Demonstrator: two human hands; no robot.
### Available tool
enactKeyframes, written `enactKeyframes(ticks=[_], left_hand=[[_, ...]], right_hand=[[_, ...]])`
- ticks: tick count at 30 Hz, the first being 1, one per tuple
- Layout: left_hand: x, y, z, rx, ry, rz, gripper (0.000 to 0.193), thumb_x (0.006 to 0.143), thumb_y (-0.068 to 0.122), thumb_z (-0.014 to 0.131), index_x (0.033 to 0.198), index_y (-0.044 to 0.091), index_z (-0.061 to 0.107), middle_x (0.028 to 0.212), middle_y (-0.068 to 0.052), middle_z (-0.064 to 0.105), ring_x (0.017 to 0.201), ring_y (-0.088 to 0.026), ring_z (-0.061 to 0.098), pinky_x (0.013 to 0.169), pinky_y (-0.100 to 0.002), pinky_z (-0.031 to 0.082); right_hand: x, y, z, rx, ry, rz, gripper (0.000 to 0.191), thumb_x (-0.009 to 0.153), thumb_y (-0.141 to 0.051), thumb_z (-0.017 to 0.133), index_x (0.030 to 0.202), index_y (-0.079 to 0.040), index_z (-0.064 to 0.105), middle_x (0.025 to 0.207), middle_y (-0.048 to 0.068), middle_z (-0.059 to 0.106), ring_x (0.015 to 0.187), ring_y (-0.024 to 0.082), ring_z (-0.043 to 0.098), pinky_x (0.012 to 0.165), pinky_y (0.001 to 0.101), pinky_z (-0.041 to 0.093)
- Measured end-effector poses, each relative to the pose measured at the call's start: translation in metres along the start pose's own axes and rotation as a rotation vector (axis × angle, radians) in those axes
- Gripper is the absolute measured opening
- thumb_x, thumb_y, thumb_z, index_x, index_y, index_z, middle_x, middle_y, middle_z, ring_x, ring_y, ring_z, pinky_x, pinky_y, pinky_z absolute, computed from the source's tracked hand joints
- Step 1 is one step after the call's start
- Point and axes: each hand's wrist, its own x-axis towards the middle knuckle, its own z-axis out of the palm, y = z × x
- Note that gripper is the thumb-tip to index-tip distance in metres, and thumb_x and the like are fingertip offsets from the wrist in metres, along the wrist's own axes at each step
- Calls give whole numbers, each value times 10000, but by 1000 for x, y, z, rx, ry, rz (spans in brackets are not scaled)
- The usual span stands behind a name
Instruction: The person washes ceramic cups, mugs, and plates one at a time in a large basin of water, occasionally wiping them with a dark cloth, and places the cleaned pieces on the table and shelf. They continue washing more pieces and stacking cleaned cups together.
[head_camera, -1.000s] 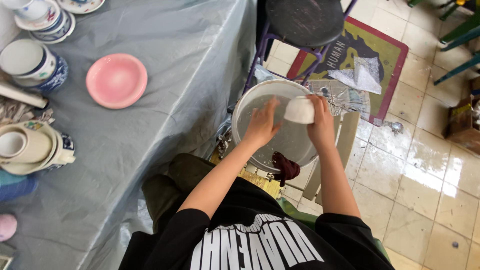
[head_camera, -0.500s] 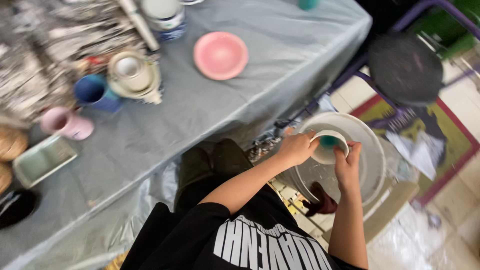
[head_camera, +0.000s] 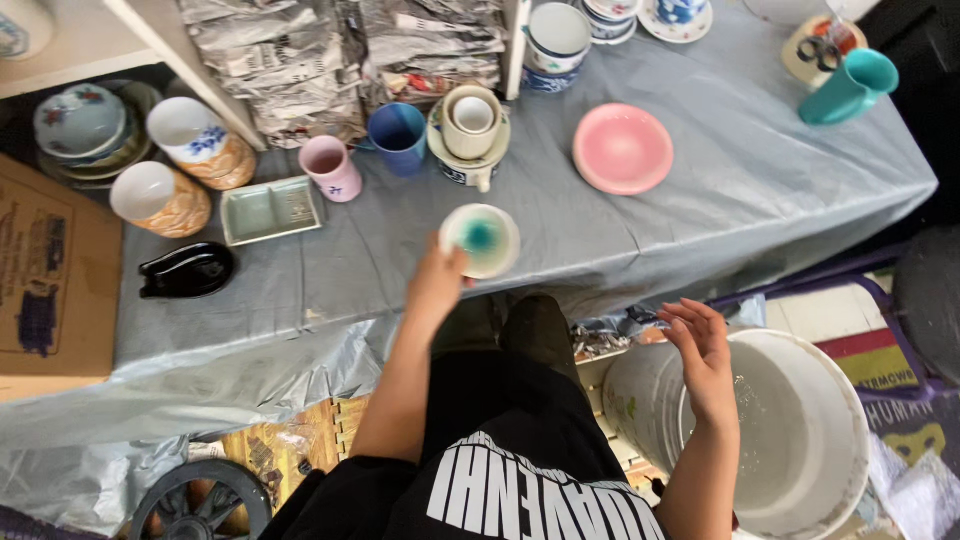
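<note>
White cup (head_camera: 481, 240), teal inside, upright, above grey tablecloth.

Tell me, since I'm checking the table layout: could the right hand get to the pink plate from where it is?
Probably yes. The right hand is empty, open above the white bucket, and the pink plate lies uncovered on the grey tablecloth with bare cloth between them. The left hand, holding a small cup, is off to the side.

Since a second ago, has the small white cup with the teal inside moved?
Yes. The left hand has carried the small white cup with the teal inside away from the white bucket and over the grey-covered table, near the pink plate.
</note>
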Motion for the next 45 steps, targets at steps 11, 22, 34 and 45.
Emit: enactKeyframes(ticks=[11, 22, 34, 45], left_hand=[[50, -72, -90, -222, 373, -90, 423, 996, 196, 441, 1283, -107, 370, 844, -140, 707, 579, -265, 694, 570, -395, 541], [35, -44, -127, 155, 319, -99, 303, 987, 234, 527, 1022, -41, 649, 649, -104, 723, 580, -225, 690, 582, -373, 519], [-1, -58, -113, -37, 291, -15, 214, 1048, 159, 474, 1095, -28, 564, 685, -126, 737, 515, -209, 708, 502, -354, 554], [-39, -56, -146, -127, 411, 54, 428, 1026, 95, 551, 1440, 93, 441, 760, -122, 750, 618, -203, 750, 557, -359, 607]], right_hand=[[25, 26, -13, 48, 81, 34, 332, 1046, -82, 571, 1361, -47, 471, 1301, 148, 633, 1194, 254, 645, 996, 393, 559], [83, -33, 109, -309, -148, -341, 333, 992, 7, 655, 1314, -72, 621, 1159, 80, 679, 1110, 155, 667, 916, 303, 562], [195, -56, 424, -719, -703, -1088, 449, 794, 42, 666, 1233, -51, 673, 1269, 133, 635, 1144, 352, 623, 942, 433, 537], [181, -81, 404, -458, -543, -1017, 164, 882, -7, 743, 1034, 9, 683, 1043, 163, 654, 961, 381, 665, 807, 450, 547]])
